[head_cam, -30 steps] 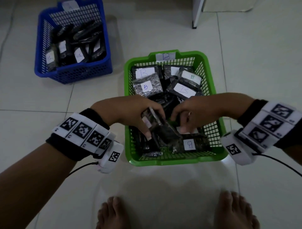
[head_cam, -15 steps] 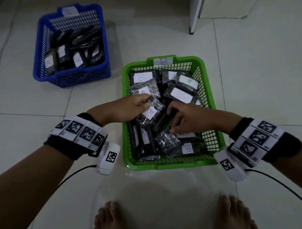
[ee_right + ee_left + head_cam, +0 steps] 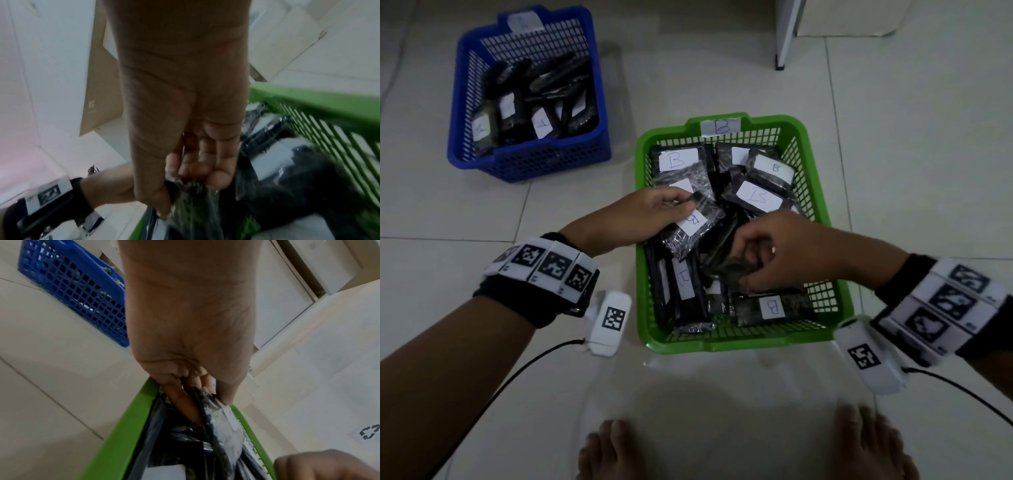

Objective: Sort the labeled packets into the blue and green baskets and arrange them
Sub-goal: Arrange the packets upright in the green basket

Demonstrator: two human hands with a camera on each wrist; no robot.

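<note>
A green basket (image 3: 835,301) marked B stands on the floor in front of me, filled with several dark packets carrying white B labels. My left hand (image 3: 654,214) reaches over its left rim and pinches the top edge of a B packet (image 3: 697,228); the left wrist view shows the left hand (image 3: 197,395) with thumb and fingers closed on the packet (image 3: 222,423). My right hand (image 3: 767,260) grips a crumpled dark packet (image 3: 726,270) in the basket's middle, and the right wrist view shows the right hand (image 3: 185,178) closed on that packet (image 3: 193,203). A blue basket (image 3: 530,161) holding labeled packets sits at the far left.
White tiled floor surrounds both baskets. My bare feet (image 3: 619,452) stand just before the green basket. A white furniture leg (image 3: 786,34) rises at the back right. Cables run from both wrist cameras.
My left hand lifted a B packet from the basket's near part up toward its left middle. My right hand shifted and now grips another packet in the centre.
</note>
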